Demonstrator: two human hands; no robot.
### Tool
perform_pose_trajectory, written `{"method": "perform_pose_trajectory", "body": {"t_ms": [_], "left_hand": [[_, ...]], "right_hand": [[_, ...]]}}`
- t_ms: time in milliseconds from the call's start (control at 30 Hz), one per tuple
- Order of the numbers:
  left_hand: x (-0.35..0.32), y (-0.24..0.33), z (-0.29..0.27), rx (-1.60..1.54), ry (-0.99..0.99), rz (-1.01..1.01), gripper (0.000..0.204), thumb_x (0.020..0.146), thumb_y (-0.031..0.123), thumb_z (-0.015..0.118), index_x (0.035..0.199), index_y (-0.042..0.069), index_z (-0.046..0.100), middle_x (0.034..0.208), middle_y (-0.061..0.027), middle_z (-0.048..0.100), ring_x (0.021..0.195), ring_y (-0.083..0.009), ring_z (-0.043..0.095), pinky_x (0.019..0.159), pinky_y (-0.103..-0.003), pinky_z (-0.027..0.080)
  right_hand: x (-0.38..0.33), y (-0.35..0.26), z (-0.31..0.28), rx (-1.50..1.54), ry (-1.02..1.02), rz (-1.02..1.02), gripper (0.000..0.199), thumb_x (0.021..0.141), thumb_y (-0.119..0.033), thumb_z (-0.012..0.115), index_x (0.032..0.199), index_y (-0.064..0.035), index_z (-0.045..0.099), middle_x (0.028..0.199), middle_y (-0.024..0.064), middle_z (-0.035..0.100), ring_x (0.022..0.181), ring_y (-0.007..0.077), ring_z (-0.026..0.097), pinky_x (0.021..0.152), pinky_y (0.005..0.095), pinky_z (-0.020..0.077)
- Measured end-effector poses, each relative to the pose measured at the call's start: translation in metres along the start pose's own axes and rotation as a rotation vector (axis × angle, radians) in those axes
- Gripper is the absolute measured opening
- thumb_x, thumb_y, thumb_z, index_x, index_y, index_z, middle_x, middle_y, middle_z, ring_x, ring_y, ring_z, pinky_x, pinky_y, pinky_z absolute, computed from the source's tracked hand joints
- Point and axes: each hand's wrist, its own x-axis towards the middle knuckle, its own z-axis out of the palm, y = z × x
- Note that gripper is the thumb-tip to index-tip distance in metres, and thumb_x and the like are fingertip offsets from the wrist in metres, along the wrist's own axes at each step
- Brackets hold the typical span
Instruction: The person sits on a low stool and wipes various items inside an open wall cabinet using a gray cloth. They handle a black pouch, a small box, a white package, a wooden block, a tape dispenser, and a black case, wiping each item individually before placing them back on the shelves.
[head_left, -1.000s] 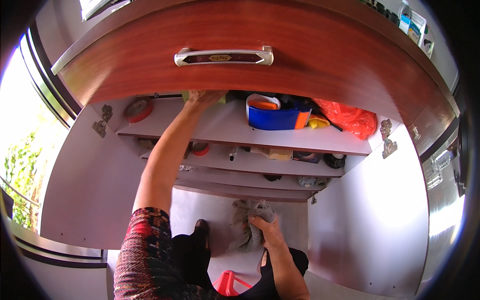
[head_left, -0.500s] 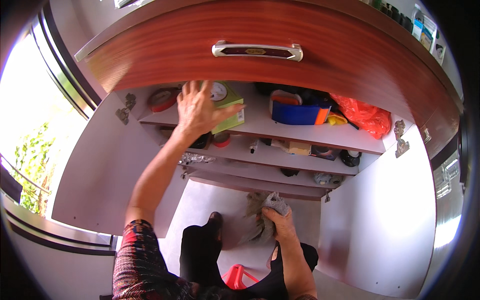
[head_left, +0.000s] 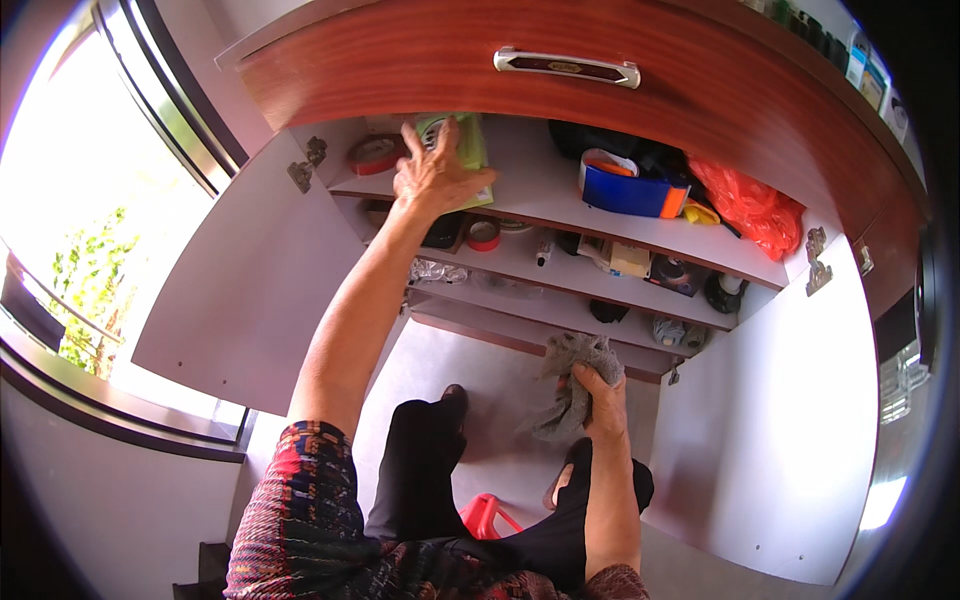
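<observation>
My left hand [head_left: 438, 182] reaches onto the top shelf and rests against a light green box [head_left: 472, 150]. Its fingers are spread across the box's face, with the thumb out past the right side. Just left of that hand lies a roll of red tape [head_left: 375, 155]. Lower down, in front of the cabinet, my right hand [head_left: 604, 398] is closed round a crumpled grey cloth [head_left: 575, 385] that hangs loose from the fingers.
Two white cabinet doors [head_left: 250, 270] stand open on either side. Along the top shelf [head_left: 535, 190] sit a blue and orange container [head_left: 632, 190] and a red plastic bag [head_left: 748, 205]. Lower shelves hold another tape roll [head_left: 483, 236] and small items. A red stool [head_left: 482, 515] is below me.
The view has shifted, so the cabinet appears farther right and higher. My left hand's fingers have spread wider over the green box. My right hand, still gripping the cloth, has risen slightly.
</observation>
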Motion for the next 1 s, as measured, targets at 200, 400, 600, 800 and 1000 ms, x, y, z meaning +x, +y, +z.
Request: {"method": "perform_pose_trajectory", "body": {"t_ms": [200, 400, 600, 800, 1000], "left_hand": [[-0.066, -0.036, -0.005, -0.375, 0.108, 0.311, 0.092, 0.057, 0.037, 0.074, 0.136, 0.011, 0.034, 0.125, -0.0225, 0.042, 0.112, -0.0368, 0.047, 0.094, -0.042, 0.041], [-0.190, -0.022, 0.030, -0.632, -0.035, 0.450, 0.093, 0.054, 0.024, 0.076, 0.137, 0.012, 0.035, 0.133, -0.0202, 0.033, 0.121, -0.0371, 0.041, 0.093, -0.043, 0.045], [-0.231, -0.030, 0.061, -0.786, -0.152, 0.561, 0.090, 0.059, 0.028, 0.075, 0.136, 0.010, 0.033, 0.133, -0.0226, 0.031, 0.118, -0.0397, 0.044, 0.093, -0.042, 0.043], [-0.253, -0.013, 0.061, -0.664, -0.186, 0.528, 0.091, 0.058, 0.027, 0.077, 0.136, 0.009, 0.034, 0.133, -0.0241, 0.031, 0.120, -0.0404, 0.041, 0.097, -0.042, 0.040], [-0.239, -0.012, 0.082, -0.572, 0.016, 0.421, 0.089, 0.055, 0.032, 0.077, 0.133, 0.012, 0.040, 0.129, -0.0245, 0.036, 0.109, -0.0414, 0.049, 0.084, -0.045, 0.047]], "right_hand": [[0.001, -0.004, 0.014, 0.045, 0.155, -0.111, 0.027, 0.077, -0.009, 0.066, 0.102, -0.0010, 0.059, 0.086, 0.0052, 0.061, 0.074, 0.0157, 0.059, 0.068, 0.0274, 0.0487], [-0.009, 0.007, 0.037, -0.545, 0.180, -0.780, 0.040, 0.076, -0.010, 0.066, 0.114, -0.0022, 0.052, 0.111, 0.0121, 0.052, 0.096, 0.0227, 0.051, 0.086, 0.0302, 0.0399], [-0.017, -0.007, 0.048, -1.207, 0.053, -1.066, 0.047, 0.070, -0.020, 0.066, 0.115, -0.0123, 0.057, 0.135, 0.0095, 0.040, 0.121, 0.0339, 0.032, 0.101, 0.0447, 0.0231], [0.015, -0.012, 0.017, -0.610, 0.360, -0.601, 0.035, 0.085, -0.019, 0.055, 0.116, -0.0047, 0.053, 0.124, 0.0158, 0.045, 0.112, 0.0294, 0.045, 0.095, 0.0380, 0.0357], [-0.013, 0.018, 0.039, -0.970, 0.120, -0.766, 0.042, 0.079, -0.019, 0.064, 0.119, -0.0147, 0.055, 0.139, 0.0204, 0.025, 0.124, 0.0401, 0.033, 0.102, 0.0437, 0.0311]]}}
